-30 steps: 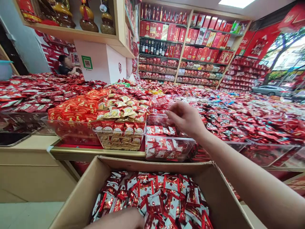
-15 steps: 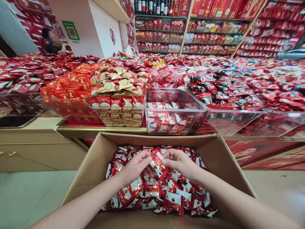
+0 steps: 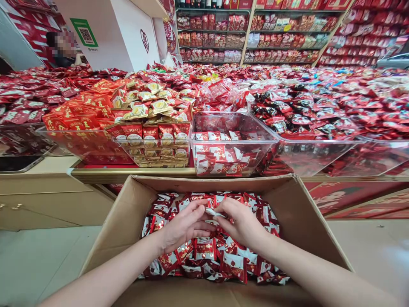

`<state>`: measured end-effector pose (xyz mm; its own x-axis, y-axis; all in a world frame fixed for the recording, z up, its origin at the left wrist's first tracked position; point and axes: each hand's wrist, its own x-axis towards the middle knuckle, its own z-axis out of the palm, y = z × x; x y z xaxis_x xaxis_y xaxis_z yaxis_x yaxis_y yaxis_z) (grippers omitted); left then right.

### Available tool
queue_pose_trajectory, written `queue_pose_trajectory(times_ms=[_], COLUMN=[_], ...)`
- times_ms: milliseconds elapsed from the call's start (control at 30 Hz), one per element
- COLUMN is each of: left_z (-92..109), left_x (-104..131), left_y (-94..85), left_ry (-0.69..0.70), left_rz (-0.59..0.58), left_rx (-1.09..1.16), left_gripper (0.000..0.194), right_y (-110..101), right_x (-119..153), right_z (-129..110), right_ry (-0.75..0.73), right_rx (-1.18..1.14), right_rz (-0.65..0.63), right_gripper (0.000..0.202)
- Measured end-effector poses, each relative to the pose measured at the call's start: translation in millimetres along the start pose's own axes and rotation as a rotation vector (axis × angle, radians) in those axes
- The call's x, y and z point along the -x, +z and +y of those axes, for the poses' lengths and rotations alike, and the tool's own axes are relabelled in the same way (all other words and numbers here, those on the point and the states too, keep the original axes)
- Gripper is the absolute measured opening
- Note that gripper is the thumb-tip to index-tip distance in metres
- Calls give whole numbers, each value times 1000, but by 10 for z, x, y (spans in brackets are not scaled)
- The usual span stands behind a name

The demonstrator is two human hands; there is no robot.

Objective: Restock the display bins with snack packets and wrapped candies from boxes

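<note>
Over the open cardboard box (image 3: 316,221), my right hand (image 3: 239,219) pinches a small wrapped snack packet (image 3: 214,212) between thumb and fingers. The packet is turned nearly edge-on, so mostly its pale side shows. My left hand (image 3: 188,224) has its thumb and forefinger at the packet's left end, while its other fingers stretch loosely below. Beneath both hands lie many loose red-and-white packets (image 3: 233,262) of the same look, filling the bottom of the box.
Behind the box, a clear plastic bin (image 3: 236,147) holds similar packets in rows. Beside it stands a bin of durian snacks (image 3: 156,145). More heaped bins (image 3: 319,149) line the counter. A person (image 3: 64,49) is at the far left, and a phone-like dark slab (image 3: 19,164) lies on the counter.
The packet has turned from showing its printed face to nearly edge-on. My left fingers have loosened and spread. The camera view has tilted slightly downward.
</note>
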<state>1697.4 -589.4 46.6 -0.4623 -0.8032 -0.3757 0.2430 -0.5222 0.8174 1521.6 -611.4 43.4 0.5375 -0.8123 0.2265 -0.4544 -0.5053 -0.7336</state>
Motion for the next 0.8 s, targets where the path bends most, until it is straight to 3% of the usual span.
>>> queue_pose_trajectory(times_ms=[67,133,267,433,600,700,800], left_z=[13,6,-42,-35,14,15,9], left_x=[17,11,-33,-47,-35,-40,-48], left_y=[18,8,-52,-59,-52,-53,-68], left_ry=[2,58,159,142,146,134,122], left_rz=[-4,21,36,79,178,169,207], left_rx=[58,39,-122,-123,-158,-150,-84], left_gripper=[43,51,57,56,47,45,37], right_y=[-4,-11,-30,2,28,2,-79], right_x=[9,5,-24,-45,-47,-48,-42], right_z=[-20,-36,-26,33,60,47,-34], right_ry=[-108,-112,44,242,321,326,224], right_rx=[61,29,-49,-310,-485,-453,-242], right_rz=[-46,-53,32,-76,-128,-159,-162], right_gripper=[8,9,13,17,20,18,10])
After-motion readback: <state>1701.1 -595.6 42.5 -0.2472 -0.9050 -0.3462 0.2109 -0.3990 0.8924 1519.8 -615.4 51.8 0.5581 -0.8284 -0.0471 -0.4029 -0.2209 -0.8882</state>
